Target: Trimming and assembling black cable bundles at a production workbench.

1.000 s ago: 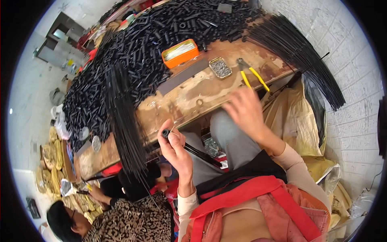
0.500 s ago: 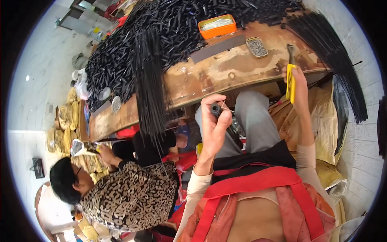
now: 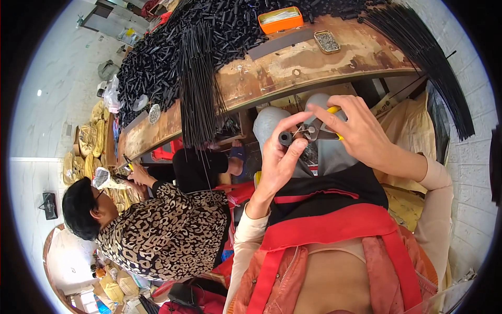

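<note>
My left hand [image 3: 277, 163] is closed round a black tube [image 3: 285, 138], whose hollow round end faces up. A thin wire stands out beside that end, between thumb and forefinger. My right hand [image 3: 362, 131] grips yellow-handled pliers [image 3: 314, 130] from above. Their grey jaws point left and are at the wire, close to my left fingertips; whether they are closed on it I cannot make out. Both hands are over my lap, in front of the table edge.
The wooden table [image 3: 361, 55] bears a heap of black tubes [image 3: 157, 68], an orange box [image 3: 281, 20] and a small tray of metal bits [image 3: 327, 42]. Long black cable bundles [image 3: 196, 89] hang over its edge. A co-worker [image 3: 162, 230] sits at my left, holding a tool.
My right hand has brought the pliers from the table's right edge down and left to my left hand. The left hand still holds the tube. My view has shifted slightly.
</note>
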Motion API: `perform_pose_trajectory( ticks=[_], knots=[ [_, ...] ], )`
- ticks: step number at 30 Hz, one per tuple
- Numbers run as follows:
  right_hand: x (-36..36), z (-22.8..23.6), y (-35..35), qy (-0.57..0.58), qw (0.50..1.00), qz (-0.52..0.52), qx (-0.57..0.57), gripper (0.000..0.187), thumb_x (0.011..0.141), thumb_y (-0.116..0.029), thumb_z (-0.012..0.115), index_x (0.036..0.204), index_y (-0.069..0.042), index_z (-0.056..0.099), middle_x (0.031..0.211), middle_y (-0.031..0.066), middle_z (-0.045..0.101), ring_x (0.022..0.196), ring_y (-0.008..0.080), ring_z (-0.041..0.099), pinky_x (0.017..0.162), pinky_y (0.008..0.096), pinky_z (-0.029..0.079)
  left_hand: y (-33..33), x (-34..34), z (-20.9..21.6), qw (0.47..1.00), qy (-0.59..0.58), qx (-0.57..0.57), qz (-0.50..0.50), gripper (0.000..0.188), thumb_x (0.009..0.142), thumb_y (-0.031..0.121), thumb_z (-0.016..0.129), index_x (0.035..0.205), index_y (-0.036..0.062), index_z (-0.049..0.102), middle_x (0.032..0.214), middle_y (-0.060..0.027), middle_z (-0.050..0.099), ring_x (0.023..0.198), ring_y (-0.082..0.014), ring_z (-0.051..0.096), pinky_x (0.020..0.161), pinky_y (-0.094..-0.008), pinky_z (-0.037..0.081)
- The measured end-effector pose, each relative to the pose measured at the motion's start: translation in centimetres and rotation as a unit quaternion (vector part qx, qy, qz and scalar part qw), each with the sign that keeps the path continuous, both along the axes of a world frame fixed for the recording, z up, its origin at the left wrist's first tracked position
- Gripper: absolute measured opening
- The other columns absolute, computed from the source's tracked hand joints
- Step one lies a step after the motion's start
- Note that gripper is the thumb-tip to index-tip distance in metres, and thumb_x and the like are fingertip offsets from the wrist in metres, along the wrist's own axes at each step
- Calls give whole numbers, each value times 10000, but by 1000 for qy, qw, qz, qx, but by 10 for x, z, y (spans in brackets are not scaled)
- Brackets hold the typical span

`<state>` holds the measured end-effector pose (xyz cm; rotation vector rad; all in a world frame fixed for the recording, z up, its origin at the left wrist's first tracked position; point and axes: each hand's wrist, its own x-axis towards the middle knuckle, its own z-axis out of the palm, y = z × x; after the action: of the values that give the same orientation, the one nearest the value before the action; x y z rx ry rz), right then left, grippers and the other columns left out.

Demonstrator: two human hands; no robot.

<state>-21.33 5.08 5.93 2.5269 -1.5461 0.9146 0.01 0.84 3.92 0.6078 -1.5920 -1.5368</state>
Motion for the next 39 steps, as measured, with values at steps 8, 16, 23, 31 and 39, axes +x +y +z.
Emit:
perform_pose_trajectory(
  ticks=[8, 16, 23, 31, 39],
  knots=[
    [-4, 0, 7, 49, 998, 27, -23, 564, 711, 19, 619, 1264, -84, 572, 960, 108, 515, 834, 274, 517, 737, 367, 424, 6, 1, 6, 995, -23, -94, -3, 421, 904, 126, 643, 1299, 25, 537, 1267, -62, 584, 914, -91, 520, 832, -242, 435],
    [-19, 28, -1, 146, 982, 73, -99, 460, 740, -57, 608, 1200, -59, 598, 918, 103, 517, 788, 271, 515, 700, 355, 428, -6, 6, 6, 993, -47, -72, -80, 462, 875, 97, 672, 1312, 30, 536, 1259, -63, 602, 910, -98, 547, 823, -247, 453],
    [-8, 8, -5, 26, 998, 56, -33, 429, 763, -69, 639, 1191, -57, 600, 917, 98, 516, 820, 276, 522, 695, 353, 431, -4, 0, 7, 996, -27, -78, -35, 513, 880, 162, 678, 1344, 33, 500, 1275, -83, 592, 1013, -128, 541, 870, -265, 434],
    [-31, 42, -13, 85, 970, 202, 103, 361, 775, -111, 725, 1088, -38, 562, 701, 45, 535, 579, 209, 566, 533, 342, 433, -6, 4, 6, 996, -59, -36, -53, 482, 843, 88, 706, 1296, 24, 554, 1194, -58, 613, 931, -81, 533, 782, -226, 454],
    [-26, 32, 5, -89, 989, 93, 70, 352, 871, -223, 670, 1090, -6, 499, 652, 121, 583, 565, 336, 588, 538, 352, 463, -15, -5, 12, 996, -36, 15, -82, 411, 898, 94, 659, 1292, 30, 559, 1065, 0, 595, 846, -51, 493, 767, -199, 436]
  ],
)
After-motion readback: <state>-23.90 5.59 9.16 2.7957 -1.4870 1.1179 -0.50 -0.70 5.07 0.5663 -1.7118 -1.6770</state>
